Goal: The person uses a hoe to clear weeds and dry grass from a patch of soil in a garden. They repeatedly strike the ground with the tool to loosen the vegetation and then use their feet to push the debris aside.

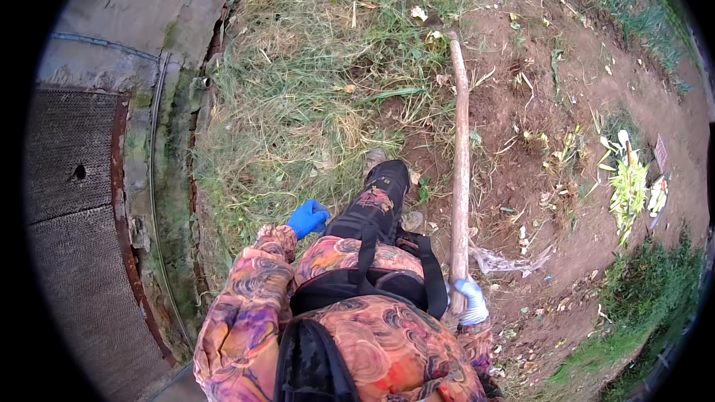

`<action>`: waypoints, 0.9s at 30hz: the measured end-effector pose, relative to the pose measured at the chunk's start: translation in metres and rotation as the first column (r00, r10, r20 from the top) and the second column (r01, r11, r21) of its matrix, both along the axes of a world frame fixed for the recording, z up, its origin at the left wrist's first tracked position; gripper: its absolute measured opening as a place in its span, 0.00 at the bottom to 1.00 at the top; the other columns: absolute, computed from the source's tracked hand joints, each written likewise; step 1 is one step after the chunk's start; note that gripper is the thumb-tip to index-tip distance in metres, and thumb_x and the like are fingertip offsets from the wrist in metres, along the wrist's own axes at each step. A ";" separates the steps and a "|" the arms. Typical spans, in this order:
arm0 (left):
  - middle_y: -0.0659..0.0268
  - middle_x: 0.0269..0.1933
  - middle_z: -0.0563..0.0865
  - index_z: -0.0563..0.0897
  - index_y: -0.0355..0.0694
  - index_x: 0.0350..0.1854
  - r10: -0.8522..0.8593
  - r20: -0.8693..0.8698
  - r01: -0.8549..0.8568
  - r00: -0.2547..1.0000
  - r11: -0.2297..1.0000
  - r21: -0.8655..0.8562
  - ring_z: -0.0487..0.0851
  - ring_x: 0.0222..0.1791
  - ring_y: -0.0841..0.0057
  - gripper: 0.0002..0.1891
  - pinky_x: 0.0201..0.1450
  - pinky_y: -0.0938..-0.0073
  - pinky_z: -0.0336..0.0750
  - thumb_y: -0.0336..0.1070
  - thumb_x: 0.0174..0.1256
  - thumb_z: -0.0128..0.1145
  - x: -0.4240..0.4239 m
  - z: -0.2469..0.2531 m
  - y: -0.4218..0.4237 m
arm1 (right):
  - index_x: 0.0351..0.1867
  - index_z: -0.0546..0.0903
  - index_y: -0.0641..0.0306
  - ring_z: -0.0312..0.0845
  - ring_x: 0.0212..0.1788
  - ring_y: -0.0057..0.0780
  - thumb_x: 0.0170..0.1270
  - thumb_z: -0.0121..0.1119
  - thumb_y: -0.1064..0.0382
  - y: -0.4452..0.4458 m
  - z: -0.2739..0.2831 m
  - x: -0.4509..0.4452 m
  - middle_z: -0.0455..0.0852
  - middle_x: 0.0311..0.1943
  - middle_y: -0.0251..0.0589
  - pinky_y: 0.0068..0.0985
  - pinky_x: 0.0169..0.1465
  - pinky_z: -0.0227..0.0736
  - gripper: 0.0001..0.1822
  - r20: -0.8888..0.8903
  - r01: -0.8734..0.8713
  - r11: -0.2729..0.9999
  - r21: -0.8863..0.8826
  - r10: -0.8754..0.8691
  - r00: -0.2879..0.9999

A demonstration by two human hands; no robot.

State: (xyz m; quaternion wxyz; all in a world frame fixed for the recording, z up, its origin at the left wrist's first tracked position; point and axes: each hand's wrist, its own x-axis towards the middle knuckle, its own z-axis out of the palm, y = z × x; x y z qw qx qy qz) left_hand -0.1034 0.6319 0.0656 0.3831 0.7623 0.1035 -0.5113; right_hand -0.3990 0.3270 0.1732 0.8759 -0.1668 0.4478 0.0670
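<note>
My right hand (473,302), in a pale glove, grips the lower end of a long wooden handle (461,151). The handle runs away from me to a dark metal hoe head (431,22), which rests at the edge of the grass and is partly hidden by it. My left hand (307,219), in a blue glove, hangs beside my dark trouser leg (371,201) above the grass (279,123). Nothing shows in it, though its fingers are curled and mostly hidden. Bare reddish soil (514,123) lies to the right of the handle.
On the left, a concrete edge (173,134) with a thin pipe (153,145) borders the grass beside a rusty-framed textured panel (72,268). A torn plastic film (511,261) lies near my right hand. Farther right are a pile of pale green stalks (627,184) and green plants (642,290).
</note>
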 end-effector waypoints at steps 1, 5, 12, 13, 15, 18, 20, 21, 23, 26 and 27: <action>0.60 0.34 0.81 0.71 0.33 0.44 -0.024 0.044 0.027 0.999 0.997 -0.067 0.81 0.29 0.76 0.17 0.32 0.76 0.78 0.38 0.57 0.58 0.010 -0.003 -0.014 | 0.47 0.66 0.65 0.75 0.19 0.31 0.51 0.60 0.62 0.008 -0.002 -0.005 0.78 0.26 0.45 0.29 0.23 0.75 0.23 -0.021 -0.122 0.987 -0.105 0.121 0.992; 0.60 0.37 0.81 0.70 0.35 0.46 -0.081 0.080 0.098 0.994 0.964 -0.248 0.81 0.33 0.76 0.16 0.36 0.76 0.78 0.37 0.60 0.55 0.058 -0.016 -0.094 | 0.42 0.69 0.64 0.62 0.09 0.21 0.49 0.62 0.63 0.016 0.042 -0.055 0.76 0.19 0.41 0.18 0.10 0.55 0.20 -0.167 -0.101 0.994 -0.037 0.093 0.981; 0.64 0.28 0.78 0.71 0.34 0.41 -0.235 -0.339 0.052 0.911 0.881 -0.471 0.79 0.25 0.76 0.19 0.26 0.75 0.76 0.45 0.60 0.57 0.082 -0.051 -0.278 | 0.41 0.74 0.66 0.68 0.15 0.21 0.44 0.67 0.65 0.023 0.047 0.011 0.78 0.22 0.38 0.19 0.17 0.64 0.21 -0.506 -0.126 0.987 -0.100 0.059 0.861; 0.64 0.26 0.77 0.72 0.34 0.40 -0.225 -0.391 0.044 0.892 0.906 -0.422 0.78 0.23 0.75 0.19 0.24 0.73 0.76 0.47 0.59 0.57 0.078 -0.055 -0.302 | 0.41 0.74 0.66 0.68 0.15 0.21 0.44 0.67 0.65 0.023 0.039 0.036 0.78 0.22 0.38 0.19 0.18 0.64 0.21 -0.548 -0.198 0.972 -0.126 0.098 0.830; 0.63 0.23 0.76 0.71 0.35 0.38 -0.177 -0.701 -0.088 0.691 0.942 -0.325 0.78 0.18 0.71 0.21 0.18 0.71 0.74 0.47 0.55 0.61 0.083 -0.072 -0.345 | 0.41 0.74 0.66 0.68 0.16 0.21 0.44 0.67 0.65 0.020 0.028 0.081 0.78 0.22 0.37 0.19 0.19 0.64 0.21 -0.606 -0.313 0.935 -0.164 0.155 0.780; 0.61 0.21 0.76 0.69 0.34 0.35 -0.029 -0.540 -0.171 0.841 0.933 -0.317 0.77 0.16 0.69 0.20 0.15 0.68 0.72 0.42 0.50 0.64 0.090 -0.103 -0.391 | 0.41 0.74 0.66 0.69 0.17 0.21 0.44 0.67 0.66 0.016 0.025 0.135 0.78 0.23 0.37 0.20 0.20 0.65 0.21 -0.664 -0.437 0.879 -0.191 0.212 0.717; 0.58 0.25 0.79 0.67 0.31 0.42 -0.034 -0.419 -0.055 0.908 0.979 -0.198 0.79 0.18 0.69 0.22 0.16 0.67 0.74 0.37 0.50 0.63 0.094 -0.121 -0.394 | 0.41 0.74 0.66 0.69 0.17 0.21 0.43 0.67 0.66 0.013 0.028 0.161 0.78 0.23 0.37 0.20 0.20 0.66 0.21 -0.693 -0.494 0.848 -0.192 0.239 0.680; 0.56 0.27 0.80 0.66 0.29 0.45 -0.034 -0.320 -0.042 0.947 0.973 -0.228 0.79 0.19 0.68 0.23 0.17 0.67 0.75 0.34 0.51 0.62 0.092 -0.126 -0.393 | 0.41 0.75 0.67 0.70 0.18 0.21 0.43 0.67 0.66 0.014 0.030 0.171 0.78 0.23 0.37 0.20 0.21 0.66 0.21 -0.709 -0.521 0.832 -0.193 0.248 0.660; 0.57 0.25 0.78 0.65 0.28 0.43 0.051 -0.427 -0.188 0.903 0.940 -0.285 0.77 0.16 0.69 0.22 0.15 0.69 0.73 0.26 0.47 0.61 0.090 -0.129 -0.377 | 0.41 0.75 0.67 0.70 0.18 0.22 0.43 0.67 0.66 0.013 0.035 0.185 0.78 0.24 0.37 0.20 0.22 0.67 0.21 -0.729 -0.558 0.808 -0.190 0.265 0.631; 0.60 0.25 0.78 0.72 0.35 0.40 0.009 -0.753 -0.357 0.658 0.884 -0.301 0.78 0.19 0.70 0.15 0.24 0.67 0.78 0.28 0.50 0.61 0.098 -0.115 -0.359 | 0.41 0.75 0.67 0.71 0.19 0.22 0.43 0.67 0.67 0.015 0.037 0.196 0.78 0.24 0.37 0.20 0.23 0.67 0.21 -0.751 -0.597 0.783 -0.175 0.286 0.596; 0.62 0.25 0.78 0.74 0.37 0.37 0.000 -0.797 -0.338 0.604 0.906 -0.256 0.78 0.21 0.71 0.12 0.26 0.66 0.78 0.30 0.51 0.61 0.107 -0.109 -0.359 | 0.41 0.75 0.67 0.71 0.20 0.22 0.43 0.67 0.67 0.017 0.039 0.196 0.78 0.24 0.37 0.20 0.23 0.68 0.21 -0.753 -0.605 0.776 -0.176 0.290 0.591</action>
